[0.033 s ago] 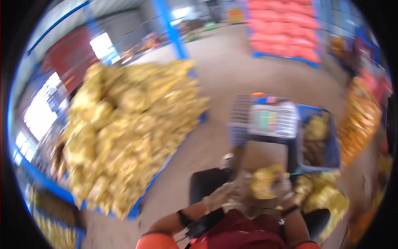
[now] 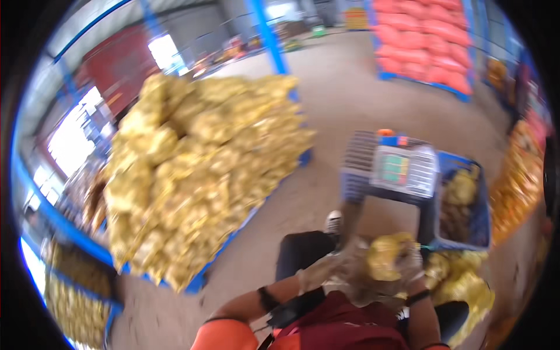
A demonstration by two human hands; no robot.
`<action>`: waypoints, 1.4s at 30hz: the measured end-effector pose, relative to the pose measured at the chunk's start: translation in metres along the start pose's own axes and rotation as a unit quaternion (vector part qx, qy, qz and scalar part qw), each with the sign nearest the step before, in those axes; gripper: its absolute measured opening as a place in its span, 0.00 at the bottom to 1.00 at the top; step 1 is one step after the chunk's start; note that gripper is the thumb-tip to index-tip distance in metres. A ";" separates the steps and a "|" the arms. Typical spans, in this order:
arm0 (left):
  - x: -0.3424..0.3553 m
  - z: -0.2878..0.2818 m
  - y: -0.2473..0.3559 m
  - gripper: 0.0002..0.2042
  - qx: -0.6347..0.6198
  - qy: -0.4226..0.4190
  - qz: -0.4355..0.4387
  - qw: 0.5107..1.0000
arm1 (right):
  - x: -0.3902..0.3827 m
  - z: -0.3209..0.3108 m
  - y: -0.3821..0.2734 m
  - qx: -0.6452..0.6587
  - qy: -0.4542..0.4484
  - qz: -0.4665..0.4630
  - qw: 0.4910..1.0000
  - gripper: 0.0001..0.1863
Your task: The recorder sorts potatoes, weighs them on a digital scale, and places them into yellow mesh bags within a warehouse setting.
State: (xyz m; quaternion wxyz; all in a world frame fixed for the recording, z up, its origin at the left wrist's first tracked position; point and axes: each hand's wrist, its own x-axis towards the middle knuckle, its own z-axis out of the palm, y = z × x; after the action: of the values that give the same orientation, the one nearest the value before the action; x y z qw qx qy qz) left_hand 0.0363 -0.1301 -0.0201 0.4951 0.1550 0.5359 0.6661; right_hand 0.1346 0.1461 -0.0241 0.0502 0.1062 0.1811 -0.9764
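Right hand (image 2: 412, 266) curled on a yellow bag (image 2: 384, 256), left hand (image 2: 319, 273) nearby, grip unclear

Here's the yellow bag (image 2: 385, 256), a small, shiny, rounded bundle, plump and creased, right in front of the person's body! It's between the two hands, the right hand (image 2: 412, 266) up against its right side, the left hand (image 2: 317, 274) over on the other, while blur hides its mouth and contents.
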 end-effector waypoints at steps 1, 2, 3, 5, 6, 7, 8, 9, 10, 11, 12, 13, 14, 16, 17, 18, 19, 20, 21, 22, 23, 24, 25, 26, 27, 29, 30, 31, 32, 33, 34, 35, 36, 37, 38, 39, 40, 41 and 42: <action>-0.006 0.005 0.033 0.23 0.035 -0.018 -0.030 0.999 | 0.025 -0.099 -0.006 -0.013 0.168 -0.129 0.977 0.18; -0.022 -0.001 0.033 0.23 0.016 0.020 -0.026 0.999 | 0.027 -0.096 -0.008 -0.131 0.236 -0.081 0.960 0.14; -0.031 -0.017 0.038 0.23 0.133 0.062 0.074 0.986 | 0.036 -0.063 0.000 -0.143 0.256 -0.053 0.955 0.13; -0.035 -0.024 0.064 0.23 0.366 0.156 0.184 0.899 | 0.049 -0.037 0.010 -0.159 0.284 -0.035 0.945 0.11; -0.041 -0.019 0.084 0.23 0.474 0.209 0.199 0.832 | 0.050 -0.040 0.009 -0.157 0.277 -0.045 0.947 0.11; -0.040 -0.040 0.090 0.22 0.632 0.235 0.216 0.707 | 0.054 -0.042 0.012 -0.154 0.267 -0.054 0.950 0.11; -0.039 -0.049 0.089 0.22 0.632 0.230 0.218 0.707 | 0.053 -0.046 0.013 -0.152 0.270 -0.057 0.949 0.11; -0.039 -0.054 0.085 0.23 0.674 0.208 0.206 0.678 | 0.048 -0.049 0.014 -0.332 0.232 -0.100 0.909 0.10; -0.041 -0.058 0.079 0.23 0.716 0.187 0.193 0.645 | 0.044 -0.048 0.013 -0.499 0.183 -0.138 0.836 0.10; -0.046 -0.083 0.051 0.26 0.745 0.174 0.180 0.618 | 0.044 -0.035 0.010 -0.480 0.202 -0.034 0.853 0.05; -0.049 -0.085 0.046 0.26 0.743 0.166 0.176 0.623 | 0.040 -0.028 0.010 -0.477 0.210 -0.030 0.853 0.05; -0.050 -0.081 0.048 0.27 0.760 0.163 0.158 0.610 | 0.037 -0.022 0.011 -0.480 0.183 -0.018 0.858 0.04; -0.045 -0.082 0.054 0.29 0.776 0.161 0.138 0.594 | 0.041 -0.024 0.006 -0.482 0.154 -0.006 0.862 0.04; -0.041 -0.091 0.062 0.31 0.759 0.155 0.121 0.620 | 0.036 -0.051 0.006 -0.541 0.128 -0.031 0.830 0.04; -0.038 -0.094 0.063 0.33 0.742 0.157 0.111 0.642 | 0.030 -0.063 0.008 -0.602 0.095 -0.062 0.791 0.05; -0.044 -0.091 0.065 0.33 0.742 0.149 0.090 0.647 | 0.020 -0.062 0.008 -0.590 0.097 -0.044 0.800 0.05; -0.040 -0.099 0.067 0.34 0.745 0.157 0.065 0.645 | 0.023 -0.060 0.004 -0.651 0.074 -0.053 0.754 0.06; -0.037 -0.105 0.066 0.35 0.748 0.166 0.042 0.641 | 0.027 -0.061 0.004 -0.708 0.049 -0.062 0.701 0.08; -0.035 -0.109 0.067 0.37 0.739 0.136 0.027 0.660 | 0.019 -0.083 0.011 -0.705 0.055 -0.058 0.705 0.08; -0.030 -0.116 0.069 0.37 0.738 0.130 0.025 0.662 | 0.001 -0.119 0.022 -0.578 0.100 0.104 0.803 0.19; -0.024 -0.116 0.075 0.38 0.727 0.119 0.028 0.675 | -0.010 -0.135 0.026 -0.421 0.137 0.260 0.858 0.37; -0.022 -0.113 0.081 0.38 0.714 0.116 0.027 0.690 | -0.007 -0.121 0.022 -0.420 0.135 0.268 0.856 0.37; -0.019 -0.113 0.086 0.38 0.702 0.104 0.024 0.704 | -0.006 -0.102 0.018 -0.327 0.174 0.224 0.901 0.31; -0.018 -0.112 0.089 0.38 0.699 0.115 0.022 0.705 | 0.002 -0.079 0.011 -0.233 0.208 0.175 0.934 0.26; -0.019 -0.111 0.090 0.38 0.694 0.095 0.012 0.713 | 0.010 -0.055 0.004 -0.224 0.223 0.159 0.935 0.25; -0.024 -0.107 0.097 0.38 0.685 0.066 -0.008 0.726 | 0.033 -0.005 -0.008 -0.263 0.224 0.168 0.923 0.24; -0.034 -0.104 0.098 0.38 0.680 0.084 -0.005 0.729 | 0.042 0.025 -0.012 -0.285 0.219 0.181 0.916 0.23; -0.047 -0.103 0.097 0.37 0.670 0.082 -0.021 0.738 | 0.052 0.057 -0.015 -0.305 0.210 0.192 0.909 0.22; -0.058 -0.099 0.091 0.36 0.664 0.076 -0.035 0.743 | 0.055 0.081 -0.016 -0.324 0.199 0.203 0.902 0.21; -0.072 -0.094 0.073 0.36 0.634 0.085 -0.061 0.766 | 0.062 0.111 -0.017 -0.344 0.186 0.216 0.895 0.20; -0.090 -0.092 0.060 0.36 0.606 0.091 -0.086 0.786 | 0.066 0.140 -0.016 -0.366 0.173 0.228 0.886 0.19; -0.106 -0.079 0.072 0.35 0.633 0.081 -0.097 0.763 | 0.070 0.166 -0.015 -0.384 0.166 0.233 0.878 0.19; -0.128 -0.063 0.094 0.34 0.659 0.082 -0.114 0.739 | 0.074 0.194 -0.015 -0.403 0.149 0.245 0.869 0.18; -0.152 -0.049 0.112 0.34 0.654 0.086 -0.128 0.740 | 0.074 0.224 -0.012 -0.419 0.137 0.259 0.859 0.17; -0.172 -0.041 0.126 0.33 0.642 0.104 -0.141 0.746 | 0.079 0.256 -0.010 -0.437 0.122 0.266 0.850 0.16; -0.196 -0.038 0.144 0.33 0.628 0.121 -0.157 0.752 | 0.082 0.287 -0.006 -0.454 0.106 0.276 0.840 0.16; -0.217 -0.044 0.159 0.33 0.613 0.145 -0.174 0.757 | 0.093 0.315 -0.001 -0.472 0.090 0.288 0.829 0.15; -0.245 -0.045 0.172 0.33 0.595 0.171 -0.198 0.760 | 0.099 0.344 0.007 -0.486 0.073 0.300 0.817 0.14; -0.271 -0.045 0.184 0.33 0.572 0.203 -0.225 0.763 | 0.107 0.370 0.016 -0.502 0.052 0.314 0.804 0.14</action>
State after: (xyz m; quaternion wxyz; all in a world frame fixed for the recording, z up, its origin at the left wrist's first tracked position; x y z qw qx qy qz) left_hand 0.0375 -0.3671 0.2099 0.3299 0.1457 0.9247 0.1217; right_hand -0.0372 -0.0099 0.2839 0.3910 0.1685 0.6046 -0.6731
